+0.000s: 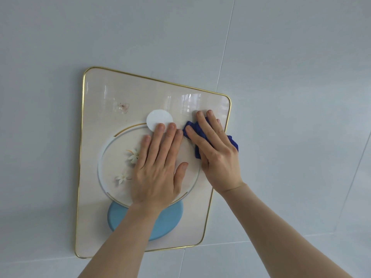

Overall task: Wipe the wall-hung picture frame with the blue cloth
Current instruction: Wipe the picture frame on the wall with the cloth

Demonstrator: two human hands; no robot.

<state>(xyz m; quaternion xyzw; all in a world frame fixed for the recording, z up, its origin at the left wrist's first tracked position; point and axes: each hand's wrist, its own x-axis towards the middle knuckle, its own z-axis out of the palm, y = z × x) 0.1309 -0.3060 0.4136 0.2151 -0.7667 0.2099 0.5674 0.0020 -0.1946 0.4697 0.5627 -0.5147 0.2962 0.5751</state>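
A gold-rimmed picture frame (pixel 112 93) with rounded corners hangs on a pale tiled wall, its glossy cream face showing a ring, white flowers, a white disc and a light blue disc. My left hand (pixel 158 169) lies flat on the middle of the picture, fingers spread and holding nothing. My right hand (pixel 216 155) presses a dark blue cloth (pixel 197 129) against the picture's right side, near the right rim. Most of the cloth is hidden under the palm; bits stick out at the fingers and at the right.
Large pale grey wall tiles (pixel 291 77) with thin grout lines surround the frame on every side. A faint brownish smudge (pixel 122 106) marks the picture's upper left area.
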